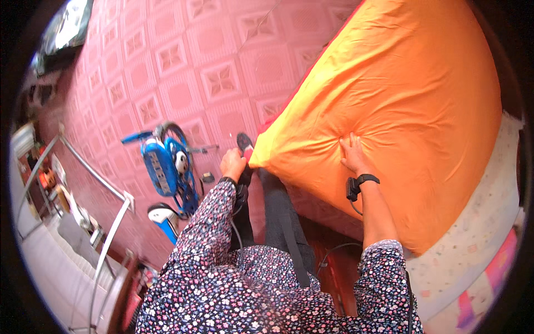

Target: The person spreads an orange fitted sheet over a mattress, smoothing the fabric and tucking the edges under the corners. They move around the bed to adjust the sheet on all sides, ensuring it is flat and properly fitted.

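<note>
A large orange cloth cover (417, 96), perhaps a quilt or bed cover, spreads over the right side, with a red edge along its left border. My right hand (355, 153) presses on it near the middle, fingers spread, and creases run out from the fingertips. My left hand (234, 163) is by the cover's pointed left corner, fingers curled; whether they grip the cloth is hidden. Both wrists wear black straps, and a small black device (353, 188) with a cable sits at the right wrist.
A blue and white child's bicycle (160, 169) lies on the pink patterned floor (179, 94) to the left. Beyond it stands a metal tube frame (109, 234). A pale patterned sheet (450, 271) shows under the cover. My legs and a dark shoe (243, 142) are below me.
</note>
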Tool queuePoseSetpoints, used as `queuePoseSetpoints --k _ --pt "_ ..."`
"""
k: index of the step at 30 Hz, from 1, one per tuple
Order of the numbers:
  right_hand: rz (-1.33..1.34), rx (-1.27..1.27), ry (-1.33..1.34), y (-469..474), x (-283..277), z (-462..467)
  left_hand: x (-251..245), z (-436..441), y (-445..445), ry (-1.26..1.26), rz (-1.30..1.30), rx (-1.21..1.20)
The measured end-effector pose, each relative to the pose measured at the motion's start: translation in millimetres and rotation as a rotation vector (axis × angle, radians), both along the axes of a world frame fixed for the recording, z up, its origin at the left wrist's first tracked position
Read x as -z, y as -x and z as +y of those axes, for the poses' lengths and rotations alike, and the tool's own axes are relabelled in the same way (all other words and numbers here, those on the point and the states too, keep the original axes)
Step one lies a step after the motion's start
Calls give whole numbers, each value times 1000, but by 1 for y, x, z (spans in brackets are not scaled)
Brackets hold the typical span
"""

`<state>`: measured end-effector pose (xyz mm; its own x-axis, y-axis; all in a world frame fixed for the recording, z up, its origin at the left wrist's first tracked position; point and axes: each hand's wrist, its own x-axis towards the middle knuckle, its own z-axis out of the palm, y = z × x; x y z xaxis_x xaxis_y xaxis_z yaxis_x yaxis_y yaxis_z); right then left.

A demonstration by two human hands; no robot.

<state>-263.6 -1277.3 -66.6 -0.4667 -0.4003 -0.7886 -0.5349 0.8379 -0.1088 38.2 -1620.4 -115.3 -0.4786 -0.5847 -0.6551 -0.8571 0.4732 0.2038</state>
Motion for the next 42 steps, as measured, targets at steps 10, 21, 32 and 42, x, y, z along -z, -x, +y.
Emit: queuePoseSetpoints --k 10,21,32,42 --pt "56 333 -51 -31 -7 -39 -54 -56 73 -85 192 351" --pt "337 1208 310 -77 1 -79 -28 -94 255 -595 42 984" --pt "-22 3525 1114 -173 -34 -246 62 -168 390 -389 -66 1073" --pt "-619 3548 2348 -240 98 -270 58 -61 415 -733 -349 768"
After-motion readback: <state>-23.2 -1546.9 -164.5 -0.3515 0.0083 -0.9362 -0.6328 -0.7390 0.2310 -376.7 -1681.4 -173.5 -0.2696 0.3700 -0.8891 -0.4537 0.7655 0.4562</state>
